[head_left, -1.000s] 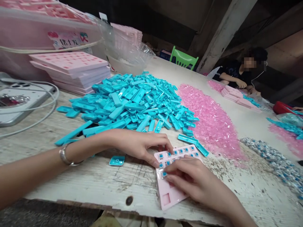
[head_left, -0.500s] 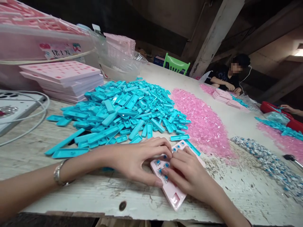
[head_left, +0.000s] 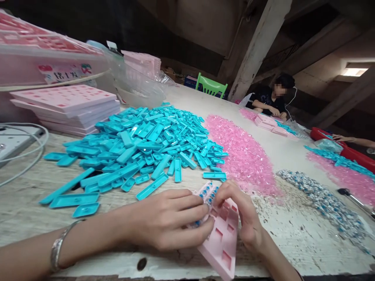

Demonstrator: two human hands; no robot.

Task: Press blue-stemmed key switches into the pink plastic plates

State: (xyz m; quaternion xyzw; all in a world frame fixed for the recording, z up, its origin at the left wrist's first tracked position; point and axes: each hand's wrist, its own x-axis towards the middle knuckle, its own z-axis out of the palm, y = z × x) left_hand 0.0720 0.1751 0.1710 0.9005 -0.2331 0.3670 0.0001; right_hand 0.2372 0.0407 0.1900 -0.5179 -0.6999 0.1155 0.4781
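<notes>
Both my hands hold a pink plastic plate (head_left: 224, 242) with square holes, tilted up off the white wooden table (head_left: 293, 242) near its front edge. My left hand (head_left: 166, 222) grips its left side, and my right hand (head_left: 238, 216) grips its far right side. Small blue-and-clear switches (head_left: 208, 192) sit in the plate's far rows. Just beyond the plate lies a big heap of turquoise keycaps (head_left: 146, 140), with a pile of clear pink pieces (head_left: 243, 156) to the right of it.
Pink plates (head_left: 67, 103) are stacked at the back left, beside a clear bin (head_left: 43, 62) and plastic bags (head_left: 137, 86). A strip of small blue-grey switches (head_left: 322, 199) lies at right. A white cable (head_left: 26, 150) loops at left. Another person (head_left: 268, 99) sits at the far end.
The plate lay flat under my fingers a second ago; now both hands have lifted and tilted it. The view has swung up and to the right.
</notes>
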